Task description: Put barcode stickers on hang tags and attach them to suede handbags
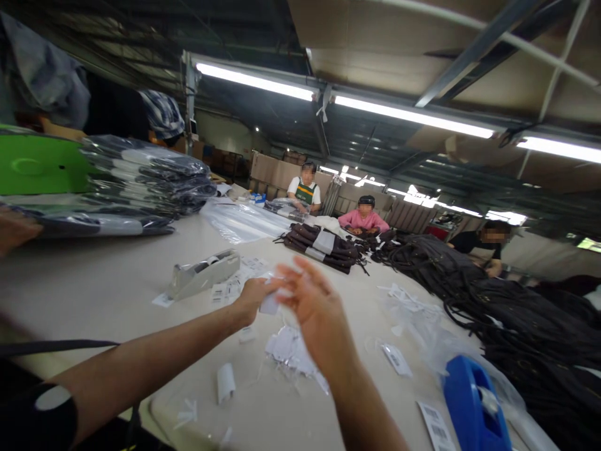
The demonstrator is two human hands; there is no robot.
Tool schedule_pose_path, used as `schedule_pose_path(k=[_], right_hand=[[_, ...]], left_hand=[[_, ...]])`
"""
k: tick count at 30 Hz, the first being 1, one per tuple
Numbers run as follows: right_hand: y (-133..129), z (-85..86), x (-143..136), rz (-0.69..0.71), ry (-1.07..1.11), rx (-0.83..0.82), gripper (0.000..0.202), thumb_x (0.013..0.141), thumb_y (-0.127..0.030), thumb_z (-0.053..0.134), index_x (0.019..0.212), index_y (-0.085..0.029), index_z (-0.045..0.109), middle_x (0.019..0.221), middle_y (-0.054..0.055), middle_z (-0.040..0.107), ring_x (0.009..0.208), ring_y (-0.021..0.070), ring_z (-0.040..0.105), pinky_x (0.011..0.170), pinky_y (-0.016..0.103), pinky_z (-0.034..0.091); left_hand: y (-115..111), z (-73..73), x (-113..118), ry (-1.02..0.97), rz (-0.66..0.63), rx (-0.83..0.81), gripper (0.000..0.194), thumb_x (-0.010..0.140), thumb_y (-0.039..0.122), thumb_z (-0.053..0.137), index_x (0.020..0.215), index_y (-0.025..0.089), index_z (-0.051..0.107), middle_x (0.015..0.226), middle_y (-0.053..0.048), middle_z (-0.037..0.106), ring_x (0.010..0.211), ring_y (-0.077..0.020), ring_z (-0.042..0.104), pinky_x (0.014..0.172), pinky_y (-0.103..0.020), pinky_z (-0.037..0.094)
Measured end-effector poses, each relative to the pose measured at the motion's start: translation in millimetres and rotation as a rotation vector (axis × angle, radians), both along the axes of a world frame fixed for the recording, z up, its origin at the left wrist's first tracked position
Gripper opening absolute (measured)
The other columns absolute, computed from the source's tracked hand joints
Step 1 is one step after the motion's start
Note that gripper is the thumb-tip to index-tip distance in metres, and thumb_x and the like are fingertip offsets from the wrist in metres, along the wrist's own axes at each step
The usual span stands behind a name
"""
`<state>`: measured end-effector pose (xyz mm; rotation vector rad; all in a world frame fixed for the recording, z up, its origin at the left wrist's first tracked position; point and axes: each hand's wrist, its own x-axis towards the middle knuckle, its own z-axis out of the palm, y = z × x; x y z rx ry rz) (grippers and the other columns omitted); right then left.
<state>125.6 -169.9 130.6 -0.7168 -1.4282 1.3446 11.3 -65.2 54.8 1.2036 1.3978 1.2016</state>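
Note:
Over the middle of the pale table (188, 338), my left hand (256, 299) pinches a small white tag (269, 305) at its fingertips. My right hand (317, 307) is raised right beside it, blurred by motion, with its fingers spread near the tag. Whether those fingers touch the tag is unclear. Below the hands lies a heap of white tags (288, 349). A grey tape dispenser (204, 274) stands left of my left hand, with printed barcode labels (228, 290) next to it.
Plastic-wrapped garments (150, 175) are stacked at the left, where another person's blurred hand (16, 228) shows. Dark folded garments (323, 247) lie ahead, with a dark pile (507, 307) at the right. A blue tape dispenser (476, 404) stands front right. Several people sit beyond.

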Motion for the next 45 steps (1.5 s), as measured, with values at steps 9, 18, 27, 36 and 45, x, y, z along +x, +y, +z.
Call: schedule_pose_path(k=[9,18,27,36,45], right_hand=[[-17,-94.9,60,-0.579,0.137,-0.207,0.026,0.072,-0.037,0.062,0.089,-0.017,0.061,0.090,0.007,0.064,0.075,0.0146,0.058,0.064,0.025,0.043],[-65,-162.1,57,-0.598,0.197,-0.326,0.021,0.067,-0.034,0.068,0.079,-0.018,0.062,0.071,-0.001,0.060,0.066,0.0121,0.051,0.064,0.024,0.042],[-73,-181.5,85,-0.654,0.207,-0.446,0.026,0.061,-0.031,0.072,0.079,-0.017,0.061,0.066,-0.001,0.058,0.059,0.0100,0.046,0.055,0.021,0.038],[-75,-192.4,113,-0.788,0.101,-0.360,0.019,0.066,-0.028,0.066,0.082,-0.017,0.064,0.071,0.000,0.059,0.067,0.0128,0.049,0.061,0.023,0.038],[-78,-177.4,126,-0.544,-0.083,-0.333,0.020,0.069,-0.027,0.064,0.087,-0.018,0.067,0.066,-0.002,0.053,0.060,0.0101,0.043,0.055,0.022,0.034]], left_hand=[[-63,-6.3,21,-0.505,-0.170,-0.089,0.030,0.053,0.034,0.074,0.066,0.011,0.060,0.059,-0.002,0.061,0.053,-0.0119,0.054,0.052,-0.023,0.042],[-111,-59.6,77,-0.628,-0.287,-0.307,0.025,0.053,0.028,0.075,0.069,0.012,0.065,0.065,-0.001,0.062,0.057,-0.0104,0.051,0.053,-0.021,0.038],[-100,-84.1,76,-0.575,-0.174,-0.336,0.023,0.049,0.023,0.075,0.064,0.011,0.063,0.066,-0.002,0.062,0.058,-0.0107,0.052,0.051,-0.021,0.038],[-131,-87.9,52,-0.162,-0.584,-0.593,0.034,0.068,0.046,0.062,0.071,0.011,0.062,0.069,-0.007,0.065,0.058,-0.0139,0.056,0.045,-0.020,0.034],[-135,-77.8,62,0.150,-0.670,-0.183,0.032,0.062,0.039,0.068,0.084,0.017,0.063,0.083,-0.005,0.068,0.073,-0.0182,0.058,0.063,-0.026,0.042]])
